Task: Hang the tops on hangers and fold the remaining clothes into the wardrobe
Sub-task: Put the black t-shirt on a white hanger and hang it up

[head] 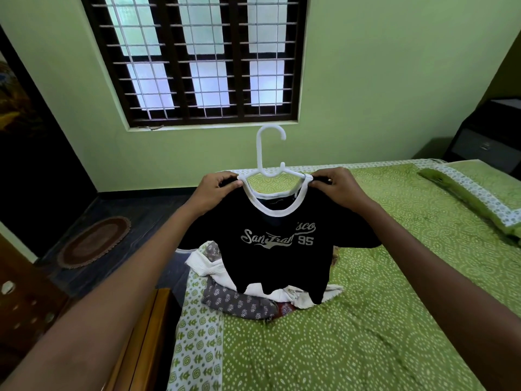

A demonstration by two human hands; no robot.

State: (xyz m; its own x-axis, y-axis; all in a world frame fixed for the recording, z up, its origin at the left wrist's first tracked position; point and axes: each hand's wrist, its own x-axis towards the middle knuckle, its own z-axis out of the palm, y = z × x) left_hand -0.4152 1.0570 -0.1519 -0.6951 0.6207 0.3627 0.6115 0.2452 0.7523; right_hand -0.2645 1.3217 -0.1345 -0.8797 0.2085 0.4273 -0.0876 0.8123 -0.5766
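Bed [380, 320]: fills the 3-to-6 o'clock part of the view, covered in a green sheet with white dotted print; patterned border along the near-left edge.

Window [197, 57]: at 12 o'clock, dark frame, grille of white bars, set in a green wall.

Pillow [476, 193]: at 3 o'clock, lying at the far right of the bed, green with a white patterned band.

Pile of clothes [239, 300]: on the bed near its left edge, just below centre; white pieces over a grey printed piece, partly hidden behind the hanging top.

T-shirt [282, 263]: centre of view, dark with a white neck band and pale lettering across the chest; held up in the air above the pile, lower hem hanging down against the white pieces.

Rug [93, 241]: at 9 o'clock on the dark floor, oval, brown.

Hanger [267, 153]: white plastic, upright, hook uppermost at 12 o'clock of the t-shirt, shoulders passing into the neck opening.

Left hand [217, 187]: at 10 o'clock of the t-shirt, fingers curled, pinching the shoulder of the t-shirt at the hanger's end.

Right hand [335, 184]: at 2 o'clock of the t-shirt, fingers curled, pinching the opposite shoulder likewise.
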